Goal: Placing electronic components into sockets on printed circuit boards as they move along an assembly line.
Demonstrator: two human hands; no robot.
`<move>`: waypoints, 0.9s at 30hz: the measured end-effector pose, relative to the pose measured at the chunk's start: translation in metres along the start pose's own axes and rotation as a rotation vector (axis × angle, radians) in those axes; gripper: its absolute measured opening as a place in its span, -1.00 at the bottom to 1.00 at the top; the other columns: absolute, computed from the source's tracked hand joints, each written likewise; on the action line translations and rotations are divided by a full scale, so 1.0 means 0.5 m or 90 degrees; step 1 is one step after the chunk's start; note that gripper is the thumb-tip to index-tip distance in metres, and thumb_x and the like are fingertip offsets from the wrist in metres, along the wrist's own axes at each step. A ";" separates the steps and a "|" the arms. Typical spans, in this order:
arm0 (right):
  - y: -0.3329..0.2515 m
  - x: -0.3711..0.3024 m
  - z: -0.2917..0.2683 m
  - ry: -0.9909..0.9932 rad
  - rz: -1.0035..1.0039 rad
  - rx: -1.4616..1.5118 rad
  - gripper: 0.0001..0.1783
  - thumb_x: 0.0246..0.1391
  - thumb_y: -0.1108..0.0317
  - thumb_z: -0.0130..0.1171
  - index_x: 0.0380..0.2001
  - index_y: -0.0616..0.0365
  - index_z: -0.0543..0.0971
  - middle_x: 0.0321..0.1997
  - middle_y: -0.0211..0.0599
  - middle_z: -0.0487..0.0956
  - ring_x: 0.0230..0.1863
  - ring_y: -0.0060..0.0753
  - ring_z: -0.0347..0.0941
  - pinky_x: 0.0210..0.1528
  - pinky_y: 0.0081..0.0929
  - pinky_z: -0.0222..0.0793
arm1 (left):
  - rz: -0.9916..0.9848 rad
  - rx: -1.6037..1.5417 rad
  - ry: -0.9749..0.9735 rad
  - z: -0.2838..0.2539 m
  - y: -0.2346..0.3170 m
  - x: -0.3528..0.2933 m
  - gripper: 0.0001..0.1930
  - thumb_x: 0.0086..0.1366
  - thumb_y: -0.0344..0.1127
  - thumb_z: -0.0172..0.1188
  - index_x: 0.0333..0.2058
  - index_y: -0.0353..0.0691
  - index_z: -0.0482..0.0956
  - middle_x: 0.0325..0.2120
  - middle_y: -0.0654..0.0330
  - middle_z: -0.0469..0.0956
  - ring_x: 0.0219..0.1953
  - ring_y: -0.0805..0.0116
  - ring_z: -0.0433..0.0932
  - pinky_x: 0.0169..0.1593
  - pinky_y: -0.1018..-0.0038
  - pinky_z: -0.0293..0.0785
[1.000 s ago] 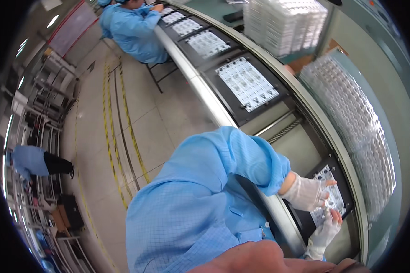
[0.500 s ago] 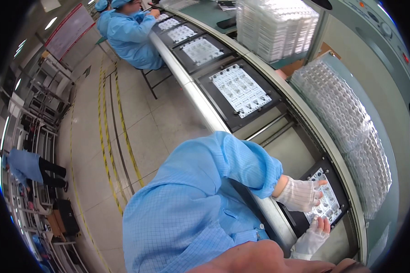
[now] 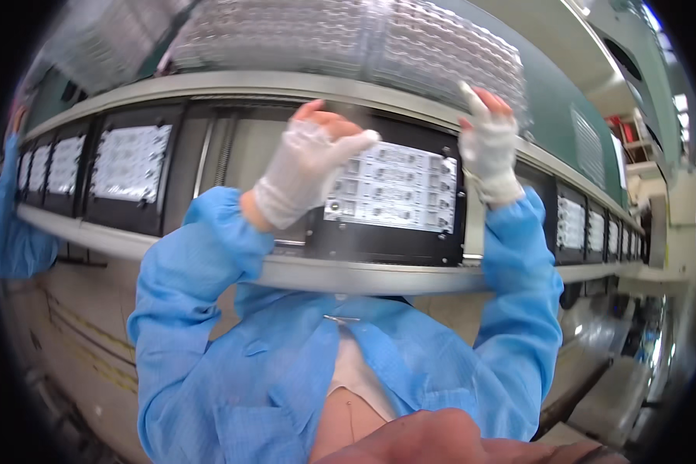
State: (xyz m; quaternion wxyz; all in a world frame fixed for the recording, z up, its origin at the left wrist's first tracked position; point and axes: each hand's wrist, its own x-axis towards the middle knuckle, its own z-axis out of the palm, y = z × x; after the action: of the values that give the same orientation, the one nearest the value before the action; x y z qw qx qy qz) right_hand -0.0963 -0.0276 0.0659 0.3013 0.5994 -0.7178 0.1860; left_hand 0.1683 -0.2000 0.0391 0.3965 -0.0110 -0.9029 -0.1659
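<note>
Both gloved hands are being raised over a black carrier tray (image 3: 441, 247) that is being carried on the conveyor rail (image 3: 209, 259) in front of the person. The left hand (image 3: 309, 166) is being held loosely curled, fingers bent and bare fingertips showing through the cut glove ends; nothing is being gripped, so far as can be seen. The right hand (image 3: 487, 143) is being held half open, one finger pointing up, and it too appears empty, though its palm side is hidden. Just below and between the fingers, a white circuit board panel (image 3: 398, 185) is lying flat in the tray's recess, presumably so that it is kept from sliding as the line is moving. Beyond the fingertips, stacks of clear blister trays (image 3: 348, 39) are being kept on the upper shelf, probably for easy reach; their contents cannot be told. To the left of the left hand, further carrier trays with white panels (image 3: 127, 162) are being held in the same way, and more (image 3: 572, 220) are lying to the right.
</note>
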 end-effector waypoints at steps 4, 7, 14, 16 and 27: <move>-0.028 0.024 0.047 -0.008 -0.112 -0.089 -0.32 0.04 0.45 0.24 0.29 -0.11 0.44 0.14 -0.31 0.55 0.21 -0.15 0.40 0.27 -0.11 0.29 | -0.006 -0.010 -0.014 -0.021 -0.021 -0.013 -0.53 0.07 -0.62 0.16 -0.03 -0.07 0.61 -0.26 0.25 0.59 -0.10 0.20 0.55 0.27 0.07 0.32; -0.076 -0.015 0.081 -0.160 -0.211 -0.157 -0.36 0.08 0.46 0.18 0.28 -0.09 0.44 0.18 -0.32 0.53 0.25 -0.18 0.37 0.31 -0.10 0.25 | -0.028 -0.010 -0.029 -0.041 -0.025 -0.027 -0.49 0.03 -0.66 0.18 -0.02 -0.07 0.60 -0.24 0.25 0.59 -0.10 0.20 0.55 0.27 0.08 0.33; -0.132 0.032 0.046 -0.185 -0.090 -0.029 -0.33 -0.03 0.62 0.12 0.22 -0.08 0.52 0.14 -0.28 0.54 0.21 -0.11 0.41 0.29 -0.16 0.30 | -0.036 -0.015 -0.012 -0.067 -0.037 -0.052 -0.50 0.02 -0.66 0.16 -0.02 -0.13 0.60 -0.24 0.20 0.59 -0.13 0.15 0.55 0.14 0.15 0.42; -0.165 0.001 0.073 -0.128 -0.184 0.066 -0.30 -0.06 0.64 0.11 0.22 -0.07 0.52 0.14 -0.24 0.53 0.18 -0.12 0.42 0.26 -0.20 0.33 | -0.061 -0.004 -0.024 -0.074 -0.041 -0.057 -0.49 0.00 -0.66 0.17 -0.01 -0.16 0.57 -0.25 0.14 0.60 -0.14 0.10 0.56 0.05 0.20 0.47; -0.100 -0.056 0.048 -0.184 -0.060 0.137 -0.19 -0.26 0.63 0.21 0.21 -0.08 0.54 0.12 -0.29 0.51 0.14 -0.12 0.42 0.19 -0.14 0.36 | -0.226 -0.053 -0.066 0.037 -0.066 -0.044 -0.55 0.20 -0.56 0.09 0.10 -0.20 0.49 -0.25 -0.07 0.59 -0.27 -0.03 0.62 -0.19 0.20 0.58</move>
State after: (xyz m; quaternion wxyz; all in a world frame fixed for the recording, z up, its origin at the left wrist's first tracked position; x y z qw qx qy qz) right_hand -0.0501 -0.0323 0.0249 0.1376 0.6817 -0.7006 0.1596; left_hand 0.1654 -0.2229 0.0021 0.3130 0.1237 -0.9021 -0.2701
